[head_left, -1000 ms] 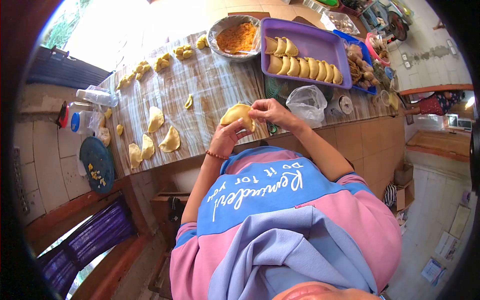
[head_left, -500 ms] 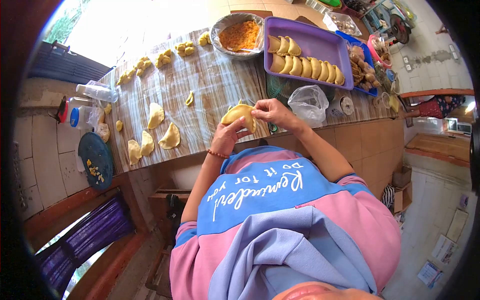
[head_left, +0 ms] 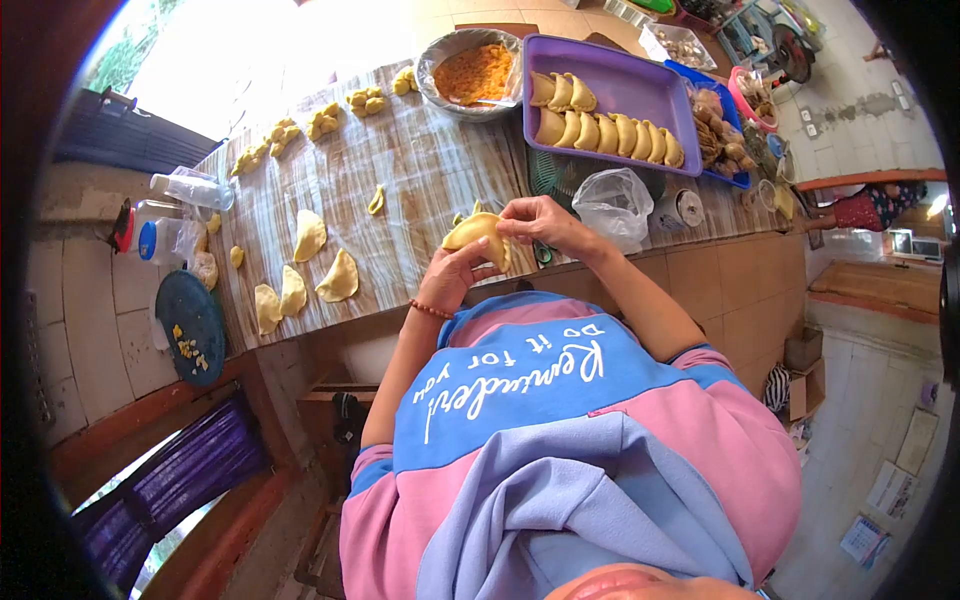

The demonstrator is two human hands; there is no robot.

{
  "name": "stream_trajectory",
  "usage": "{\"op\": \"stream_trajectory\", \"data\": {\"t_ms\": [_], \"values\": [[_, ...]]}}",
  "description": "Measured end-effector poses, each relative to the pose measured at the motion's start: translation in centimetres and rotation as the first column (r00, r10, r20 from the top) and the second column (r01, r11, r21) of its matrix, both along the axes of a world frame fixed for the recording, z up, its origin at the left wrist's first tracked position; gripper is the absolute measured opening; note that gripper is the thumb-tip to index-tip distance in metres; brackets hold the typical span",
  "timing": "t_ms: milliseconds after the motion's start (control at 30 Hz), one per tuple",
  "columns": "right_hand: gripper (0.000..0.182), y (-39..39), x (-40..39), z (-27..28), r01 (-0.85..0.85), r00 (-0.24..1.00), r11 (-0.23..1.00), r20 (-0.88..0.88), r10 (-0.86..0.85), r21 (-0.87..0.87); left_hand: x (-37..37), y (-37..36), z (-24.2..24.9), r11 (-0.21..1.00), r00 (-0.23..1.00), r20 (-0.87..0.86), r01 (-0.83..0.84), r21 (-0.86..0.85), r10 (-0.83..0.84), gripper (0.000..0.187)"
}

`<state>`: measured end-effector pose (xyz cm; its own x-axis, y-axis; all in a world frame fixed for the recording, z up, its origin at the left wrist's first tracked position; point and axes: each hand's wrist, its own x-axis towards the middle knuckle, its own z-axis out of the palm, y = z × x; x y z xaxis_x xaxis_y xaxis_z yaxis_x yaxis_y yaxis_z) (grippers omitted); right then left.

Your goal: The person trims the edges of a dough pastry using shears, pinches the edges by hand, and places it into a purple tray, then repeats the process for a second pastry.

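A half-moon dough pastry [head_left: 474,233] is held up over the table's near edge. My left hand [head_left: 449,272] grips it from below, with the thumb across its face. At its right end, my right hand [head_left: 548,225] pinches the edge between thumb and fingers. Several folded pastries [head_left: 338,276] lie to the left on the striped tablecloth [head_left: 400,150]. A small dough strip [head_left: 376,200] rests above them. Rows of finished pastries [head_left: 610,134] stand in the purple tray [head_left: 680,165]. A lined bowl [head_left: 428,80] holds orange filling.
Dough lumps [head_left: 322,121] line the far side of the table. A plastic bag [head_left: 613,207] and a round container [head_left: 689,207] sit right of my hands. Bottles [head_left: 192,188] and a dark green plate [head_left: 190,330] are at the left. Another person's patterned clothing [head_left: 872,208] shows far right.
The view has shifted slightly. Both hands stay at the pastry, and my right fingers have moved a little along its edge.
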<state>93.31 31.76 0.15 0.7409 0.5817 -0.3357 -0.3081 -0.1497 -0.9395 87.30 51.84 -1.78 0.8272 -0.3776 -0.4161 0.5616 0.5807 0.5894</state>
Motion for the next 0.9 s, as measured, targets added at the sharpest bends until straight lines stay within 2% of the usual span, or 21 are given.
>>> {"op": "stream_trajectory", "data": {"t_ms": [133, 333, 433, 533, 633, 733, 900], "values": [[0.025, 0.0, 0.0, 0.1, 0.021, 0.999, 0.999, 0.040, -0.019, -0.044, -0.2, -0.1, 0.2, 1.000, 1.000, -0.004, -0.013, 0.011, 0.013, 0.034], [0.025, -0.1, 0.1, -0.1, 0.005, 0.999, 0.998, -0.042, -0.003, 0.055, -0.1, 0.0, 0.2, 0.994, 0.999, 0.027, -0.033, 0.102, 0.030, 0.032], [0.025, 0.1, 0.0, -0.5, -0.003, 1.000, 0.999, 0.008, 0.003, -0.042, -0.1, 0.2, 0.3, 0.989, 1.000, 0.024, -0.021, 0.144, 0.018, 0.032], [0.025, 0.4, -0.2, -1.0, 0.024, 0.986, 0.990, 0.166, -0.001, -0.139, 0.0, 0.2, 0.0, 0.990, 1.000, 0.022, -0.017, 0.141, 0.014, 0.034], [0.024, 0.0, -0.2, -0.5, -0.005, 0.999, 0.994, 0.052, 0.011, -0.105, 0.0, 0.3, 0.2, 0.987, 1.000, 0.006, -0.019, 0.159, 0.019, 0.034], [0.024, -0.3, 0.0, -0.9, 0.064, 0.982, 0.989, -0.187, -0.038, 0.136, 0.2, 0.4, 0.2, 0.989, 1.000, -0.007, -0.015, 0.150, 0.016, 0.034], [0.025, -0.7, 0.6, 0.4, -0.055, 0.995, 0.998, -0.078, 0.056, 0.013, 0.4, 0.4, 0.6, 0.991, 1.000, 0.005, 0.007, 0.134, -0.008, 0.032]]}}
